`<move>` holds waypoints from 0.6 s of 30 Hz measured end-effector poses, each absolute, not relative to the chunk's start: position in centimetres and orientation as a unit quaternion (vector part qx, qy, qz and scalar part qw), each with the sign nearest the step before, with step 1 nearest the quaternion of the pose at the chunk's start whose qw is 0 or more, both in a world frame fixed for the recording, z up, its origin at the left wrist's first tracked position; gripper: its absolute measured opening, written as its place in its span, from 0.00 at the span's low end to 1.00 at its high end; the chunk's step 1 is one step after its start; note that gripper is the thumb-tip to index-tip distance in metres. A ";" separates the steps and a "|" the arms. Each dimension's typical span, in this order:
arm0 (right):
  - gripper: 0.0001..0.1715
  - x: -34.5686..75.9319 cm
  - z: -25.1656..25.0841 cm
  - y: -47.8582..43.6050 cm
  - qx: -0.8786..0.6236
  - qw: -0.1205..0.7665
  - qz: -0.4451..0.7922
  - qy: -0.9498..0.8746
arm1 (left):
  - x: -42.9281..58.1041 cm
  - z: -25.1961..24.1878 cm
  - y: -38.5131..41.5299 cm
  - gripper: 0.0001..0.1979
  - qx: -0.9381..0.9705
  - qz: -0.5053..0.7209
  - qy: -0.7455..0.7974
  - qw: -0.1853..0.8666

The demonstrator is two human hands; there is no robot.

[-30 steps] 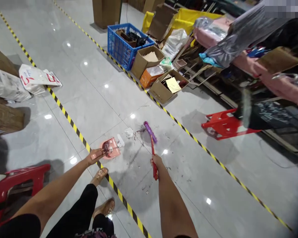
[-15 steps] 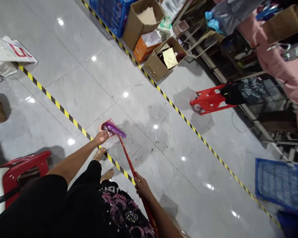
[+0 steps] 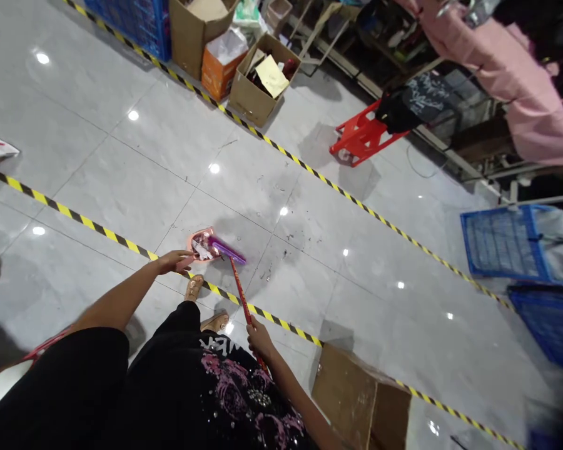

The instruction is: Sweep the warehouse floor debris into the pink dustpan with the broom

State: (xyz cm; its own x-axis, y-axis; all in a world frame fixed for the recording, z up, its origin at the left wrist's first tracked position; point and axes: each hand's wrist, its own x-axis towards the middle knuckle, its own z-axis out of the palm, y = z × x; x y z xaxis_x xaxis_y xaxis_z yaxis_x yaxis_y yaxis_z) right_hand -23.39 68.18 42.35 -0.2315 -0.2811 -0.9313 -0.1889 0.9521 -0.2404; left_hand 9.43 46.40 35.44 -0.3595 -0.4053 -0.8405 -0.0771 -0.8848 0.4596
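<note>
My left hand (image 3: 176,262) is closed on the short handle of a pink dustpan (image 3: 191,240), which lies on the floor by my feet. Crumpled whitish litter (image 3: 201,249) sits inside the pan. In my right hand (image 3: 259,338) is the red stick of a broom (image 3: 240,290), fingers wrapped around it. The broom's purple head (image 3: 228,249) rests slantwise at the pan's open side, slightly smeared by motion. Small dark scraps (image 3: 285,254) lie scattered on the tiles to the right of the broom.
Two black-and-yellow tape lines (image 3: 281,149) cross the tiled floor. Cardboard boxes (image 3: 253,94) and a blue crate (image 3: 136,25) stand beyond the far line, with a red stool (image 3: 362,137) farther right. Another cardboard box (image 3: 347,394) is close on my right. Blue baskets (image 3: 502,242) are at the right.
My view has swung to the right. The broom head has shifted off the dustpan toward its right edge, uncovering the litter inside. Both hands keep their holds.
</note>
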 end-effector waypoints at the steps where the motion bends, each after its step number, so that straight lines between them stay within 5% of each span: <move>1: 0.35 -23.5 43.0 69.4 -0.136 0.599 -0.045 0.788 | 9.6 35.7 45.6 0.26 0.552 -0.805 -0.198 0.090; 5: 0.38 -23.4 45.3 74.8 -0.093 0.582 -0.126 0.798 | 8.2 36.1 42.2 0.22 0.592 -0.804 -0.021 0.048; 8: 0.38 -23.8 45.7 78.5 -0.057 0.569 -0.188 0.799 | 5.6 36.3 41.0 0.10 0.636 -0.762 0.120 0.022; 10: 0.40 -24.6 45.6 80.9 -0.005 0.562 -0.197 0.803 | 3.6 36.8 41.7 0.04 0.641 -0.760 0.105 0.017; 18: 0.36 -26.6 46.7 90.4 0.147 0.477 -0.280 0.820 | -6.1 39.0 49.1 0.13 0.649 -0.753 -0.097 -0.047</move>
